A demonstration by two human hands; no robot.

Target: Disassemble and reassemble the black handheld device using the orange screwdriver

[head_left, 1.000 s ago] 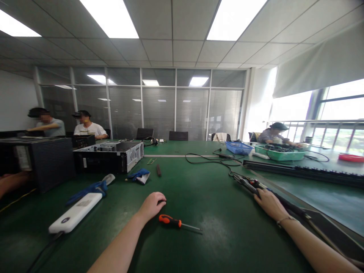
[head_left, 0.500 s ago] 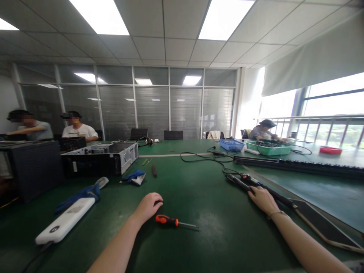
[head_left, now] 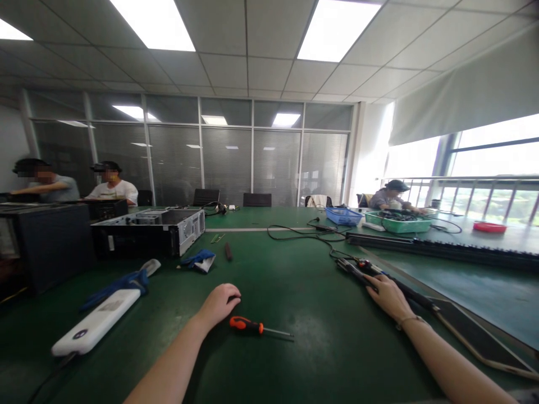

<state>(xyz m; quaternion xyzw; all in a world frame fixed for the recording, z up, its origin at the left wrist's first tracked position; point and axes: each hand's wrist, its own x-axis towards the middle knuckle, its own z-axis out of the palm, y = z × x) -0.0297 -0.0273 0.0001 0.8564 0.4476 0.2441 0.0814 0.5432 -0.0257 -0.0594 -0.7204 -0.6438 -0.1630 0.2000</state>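
Observation:
My left hand (head_left: 218, 304) rests on the green table (head_left: 269, 370), fingers loosely curled downward and the thumb a little apart from the forefinger. I see nothing held in it; its palm side is hidden. Just right of it lies a screwdriver (head_left: 248, 325) with an orange and black handle, its shaft pointing right, untouched. On the right side, my right hand (head_left: 388, 294) has its fingers closed over the near end of a dark, long-handled tool (head_left: 351, 270). That tool's exact kind is unclear. Other dark tools and a cable lie close beside this hand.
At left are a white power strip (head_left: 99, 320), blue gloves (head_left: 200, 260) and an opened computer case (head_left: 147, 233). A flat dark panel (head_left: 475, 331), a long black rail (head_left: 421, 247), a blue basket (head_left: 343, 216) and a green basket (head_left: 400, 223) are at right. Three people sit farther off.
The camera view has shifted very slightly. My right hand has moved a little left along the dark tool; my left hand and the screwdriver stay put.

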